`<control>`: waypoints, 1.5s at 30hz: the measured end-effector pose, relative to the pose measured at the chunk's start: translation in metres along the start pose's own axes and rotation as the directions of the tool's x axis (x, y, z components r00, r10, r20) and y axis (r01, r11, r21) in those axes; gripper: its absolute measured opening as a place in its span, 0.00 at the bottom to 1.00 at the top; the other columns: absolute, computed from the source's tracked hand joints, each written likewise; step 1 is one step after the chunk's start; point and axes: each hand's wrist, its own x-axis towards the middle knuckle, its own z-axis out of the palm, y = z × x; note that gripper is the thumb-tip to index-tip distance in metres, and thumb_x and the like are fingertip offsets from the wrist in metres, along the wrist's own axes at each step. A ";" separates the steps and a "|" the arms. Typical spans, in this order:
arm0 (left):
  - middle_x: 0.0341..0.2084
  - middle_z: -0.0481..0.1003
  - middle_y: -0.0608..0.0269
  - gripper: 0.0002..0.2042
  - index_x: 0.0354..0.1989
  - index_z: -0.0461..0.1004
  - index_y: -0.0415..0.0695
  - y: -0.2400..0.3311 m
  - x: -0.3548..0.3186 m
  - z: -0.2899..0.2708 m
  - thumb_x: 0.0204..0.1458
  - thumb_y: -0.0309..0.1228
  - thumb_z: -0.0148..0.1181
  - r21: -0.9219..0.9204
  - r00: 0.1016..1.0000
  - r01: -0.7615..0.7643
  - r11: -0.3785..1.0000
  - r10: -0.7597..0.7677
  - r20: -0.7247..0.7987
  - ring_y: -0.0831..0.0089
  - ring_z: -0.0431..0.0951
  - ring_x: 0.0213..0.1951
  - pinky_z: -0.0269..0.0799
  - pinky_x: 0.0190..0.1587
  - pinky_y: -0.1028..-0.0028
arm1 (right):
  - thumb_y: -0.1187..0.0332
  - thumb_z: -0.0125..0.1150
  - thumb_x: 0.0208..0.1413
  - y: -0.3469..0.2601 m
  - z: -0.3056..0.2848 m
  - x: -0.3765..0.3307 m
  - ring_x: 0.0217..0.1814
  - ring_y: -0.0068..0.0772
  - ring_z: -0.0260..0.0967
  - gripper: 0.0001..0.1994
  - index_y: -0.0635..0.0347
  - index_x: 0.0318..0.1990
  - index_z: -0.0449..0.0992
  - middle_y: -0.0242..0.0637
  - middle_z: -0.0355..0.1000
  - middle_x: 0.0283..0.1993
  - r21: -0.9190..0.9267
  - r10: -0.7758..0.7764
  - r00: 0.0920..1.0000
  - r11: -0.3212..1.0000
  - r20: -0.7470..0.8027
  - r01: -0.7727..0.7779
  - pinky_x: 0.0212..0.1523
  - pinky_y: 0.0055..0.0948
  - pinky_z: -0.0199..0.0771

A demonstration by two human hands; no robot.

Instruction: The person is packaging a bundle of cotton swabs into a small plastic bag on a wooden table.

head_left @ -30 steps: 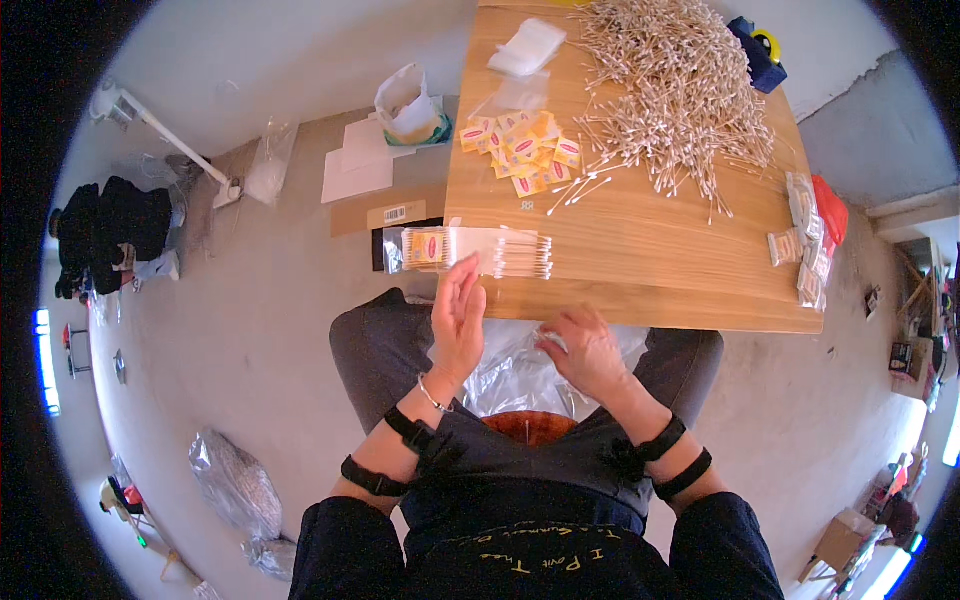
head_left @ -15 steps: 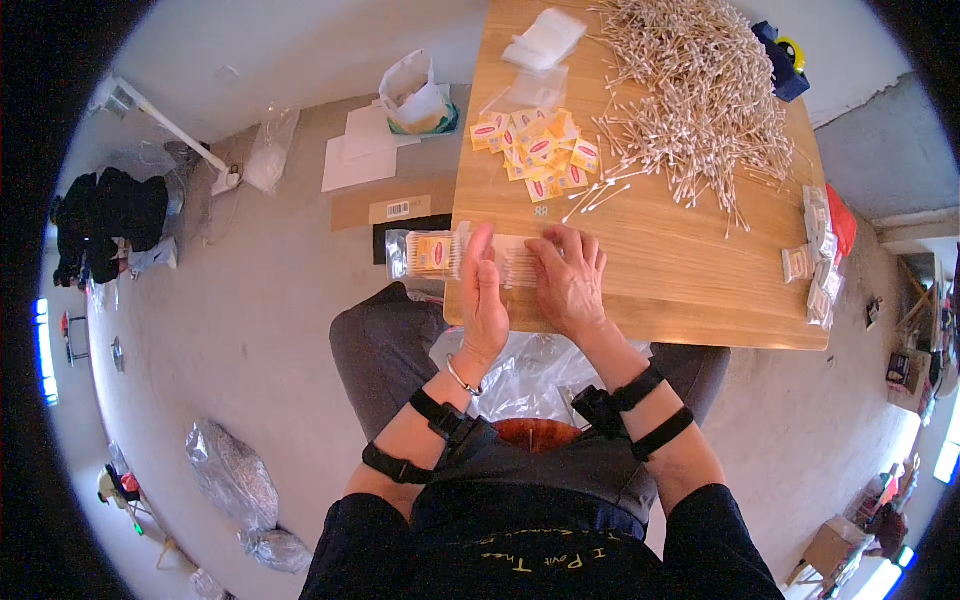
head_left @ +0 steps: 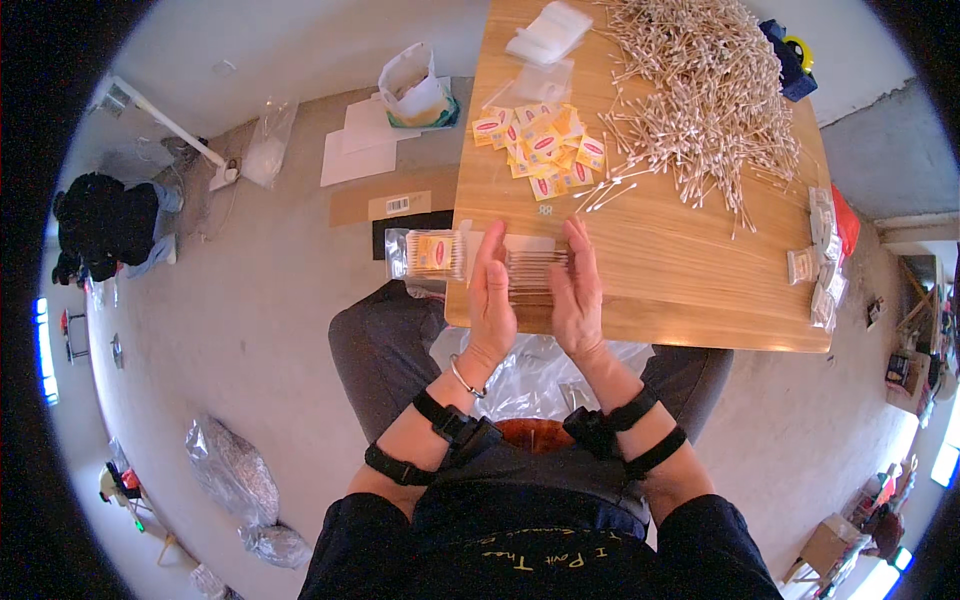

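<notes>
Shifted from atop the swabs (head_left: 537, 272) to their right end, my right hand (head_left: 578, 302) faces my left hand (head_left: 491, 308), both unclenched, fingers extended, bracketing them, pressure indeterminable.

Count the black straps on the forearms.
4: on the left forearm, one strap nearer the left hand and another nearer the left sleeve; on the right forearm, a third nearer the right hand and a fourth nearer the right sleeve. Sleeves may hide others.

A neat, flat row of cotton swabs (head_left: 538, 272) lies near the front edge of a wooden table (head_left: 690, 285), slim pale sticks side by side, running left to right, ends partly hidden.
</notes>
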 end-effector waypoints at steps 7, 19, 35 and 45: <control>0.67 0.53 0.54 0.31 0.67 0.51 0.36 0.012 0.000 0.001 0.66 0.50 0.35 -0.156 0.997 0.074 0.985 -0.076 -0.012 0.65 0.51 0.69 0.42 0.70 0.66 | 0.69 0.70 0.40 -0.001 -0.024 0.001 0.74 0.64 0.37 0.44 0.66 0.67 0.52 0.56 0.43 0.72 -0.471 -0.123 0.907 0.822 0.403 0.321 0.72 0.50 0.44; 0.66 0.55 0.52 0.31 0.67 0.54 0.36 0.021 0.006 0.002 0.66 0.51 0.31 0.076 0.998 -0.006 0.997 0.002 0.061 0.63 0.54 0.68 0.46 0.70 0.66 | 0.74 0.65 0.45 0.010 -0.010 0.001 0.74 0.62 0.41 0.39 0.68 0.65 0.53 0.56 0.47 0.71 -0.427 -0.096 0.946 0.875 0.309 0.228 0.71 0.48 0.47; 0.65 0.57 0.51 0.32 0.66 0.55 0.34 0.013 0.011 0.011 0.66 0.52 0.32 0.048 1.000 0.015 0.999 -0.015 0.005 0.64 0.54 0.67 0.46 0.69 0.67 | 0.72 0.41 0.65 0.012 0.009 -0.002 0.75 0.55 0.44 0.19 0.70 0.61 0.62 0.54 0.57 0.68 -0.044 -0.015 0.998 0.999 0.057 0.017 0.72 0.43 0.44; 0.67 0.54 0.51 0.30 0.66 0.54 0.35 0.001 0.010 -0.002 0.66 0.48 0.35 -0.095 0.998 0.065 0.993 -0.064 0.007 0.64 0.50 0.69 0.42 0.71 0.66 | 0.79 0.58 0.47 0.038 -0.048 0.057 0.53 0.51 0.62 0.16 0.59 0.47 0.75 0.44 0.69 0.51 -0.631 -0.191 0.982 0.761 0.004 0.150 0.56 0.44 0.62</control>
